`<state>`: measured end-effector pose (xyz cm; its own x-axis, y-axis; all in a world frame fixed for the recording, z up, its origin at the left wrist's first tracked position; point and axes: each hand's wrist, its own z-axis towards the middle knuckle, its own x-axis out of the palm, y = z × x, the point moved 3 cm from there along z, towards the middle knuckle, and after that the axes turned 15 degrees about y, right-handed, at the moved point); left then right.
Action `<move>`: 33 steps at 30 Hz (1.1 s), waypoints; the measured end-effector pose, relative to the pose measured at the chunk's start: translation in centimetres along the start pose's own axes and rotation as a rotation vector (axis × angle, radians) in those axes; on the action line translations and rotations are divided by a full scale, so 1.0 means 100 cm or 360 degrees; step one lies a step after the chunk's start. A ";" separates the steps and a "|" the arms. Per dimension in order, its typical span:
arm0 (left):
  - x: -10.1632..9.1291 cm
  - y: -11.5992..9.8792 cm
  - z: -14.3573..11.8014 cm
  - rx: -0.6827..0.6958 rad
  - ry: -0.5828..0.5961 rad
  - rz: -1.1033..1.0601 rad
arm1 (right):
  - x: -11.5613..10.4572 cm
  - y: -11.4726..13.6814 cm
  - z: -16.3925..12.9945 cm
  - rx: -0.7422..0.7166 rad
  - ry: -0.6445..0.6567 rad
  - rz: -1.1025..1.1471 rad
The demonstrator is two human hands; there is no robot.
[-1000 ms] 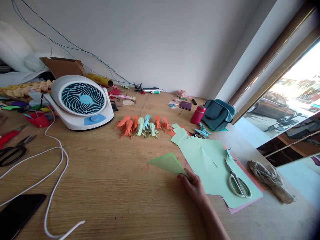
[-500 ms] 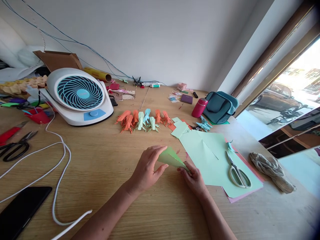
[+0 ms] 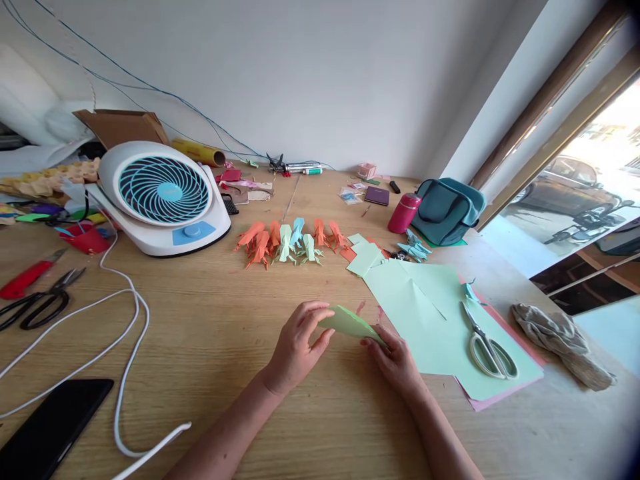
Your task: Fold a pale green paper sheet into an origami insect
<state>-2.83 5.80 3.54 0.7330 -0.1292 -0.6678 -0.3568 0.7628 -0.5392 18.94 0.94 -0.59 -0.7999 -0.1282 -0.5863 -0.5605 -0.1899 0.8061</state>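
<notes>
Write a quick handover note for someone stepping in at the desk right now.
Left hand: pinching the left end of the green folded paper.
Right hand: pressing its right end on the table.
Nearby: pale green sheets with white scissors on top, just right of the hands.
Done: a row of folded figures stands by the fan.
Left: the held piece has only its first folds; plain sheets remain.

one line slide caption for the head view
Both hands, left hand and right hand, fold green paper on wooden table.
</notes>
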 end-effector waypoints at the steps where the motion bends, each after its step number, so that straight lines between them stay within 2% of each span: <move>1: 0.001 0.001 -0.001 -0.0014 -0.0005 -0.0016 | 0.001 0.000 0.000 0.0002 0.0011 0.0007; 10: 0.008 0.009 -0.007 -0.0093 -0.0168 -0.0113 | 0.003 -0.004 -0.001 -0.0012 0.0030 -0.0043; 22: 0.009 0.010 -0.012 -0.0097 -0.0142 -0.0122 | 0.008 -0.017 -0.001 0.0008 0.0037 0.0017; 27: 0.012 0.013 -0.014 -0.0071 -0.0077 -0.0125 | 0.008 -0.016 -0.002 0.0032 0.0019 0.0076; 33: 0.014 0.016 -0.017 -0.0076 -0.0036 -0.0066 | 0.008 -0.010 -0.002 -0.0072 -0.0054 0.0044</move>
<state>-3.36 5.81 0.87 0.7606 -0.1450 -0.6329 -0.3529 0.7258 -0.5904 18.91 0.80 -1.88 -0.8222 -0.1011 -0.5602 -0.5284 -0.2304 0.8171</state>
